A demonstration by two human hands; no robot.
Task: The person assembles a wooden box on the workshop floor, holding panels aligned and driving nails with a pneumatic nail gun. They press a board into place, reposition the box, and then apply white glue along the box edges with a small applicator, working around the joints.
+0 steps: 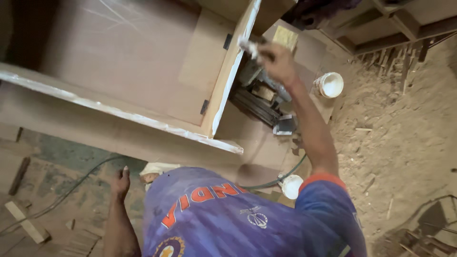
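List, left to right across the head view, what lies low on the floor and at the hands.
wood offcut → left hand → right hand → white bucket

The cabinet point(124, 62) is matt brown plywood, its edges streaked with rough, chalky white filler. The right hand point(278, 62) presses a pale cloth wad point(247, 46) against one edge. A white plastic tub point(329, 84) looks smooth; the floor point(404, 143) is dusty, gritty sawdust.
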